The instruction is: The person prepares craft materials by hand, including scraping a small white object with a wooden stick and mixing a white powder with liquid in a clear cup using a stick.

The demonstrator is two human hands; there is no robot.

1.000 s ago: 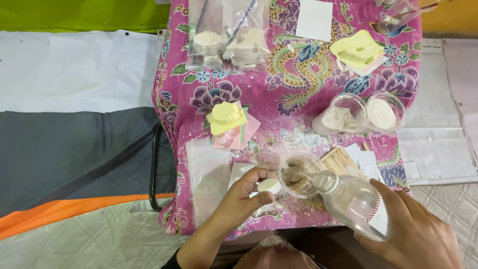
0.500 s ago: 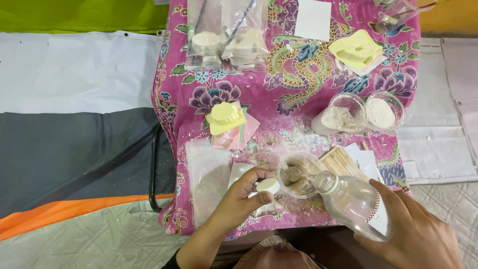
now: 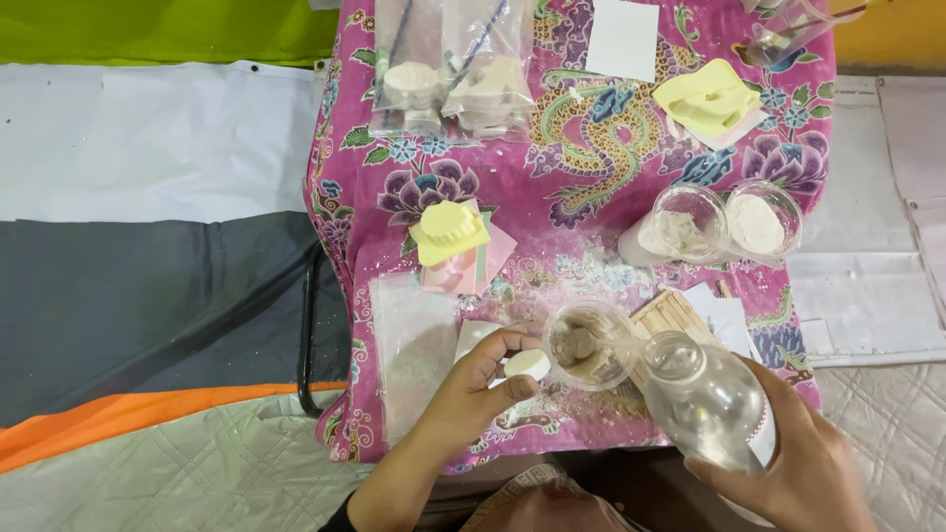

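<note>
Almost nothing had moved since the earlier frames: the bottle (image 3: 711,402) stayed tipped, its mouth at the rim of the cup (image 3: 591,344). The right hand (image 3: 788,463) had its grip wrapped round the bottle's body. The left hand (image 3: 480,384) pinched the white cap (image 3: 527,365) just left of the cup. The cup, on the desk (image 3: 572,197) between the two grips, already held wet grey mix, so pouring seemed under way, with the capping not yet done.

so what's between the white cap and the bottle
In the head view, a clear cup of greyish mix sits between the cap and the tilted bottle.
</note>
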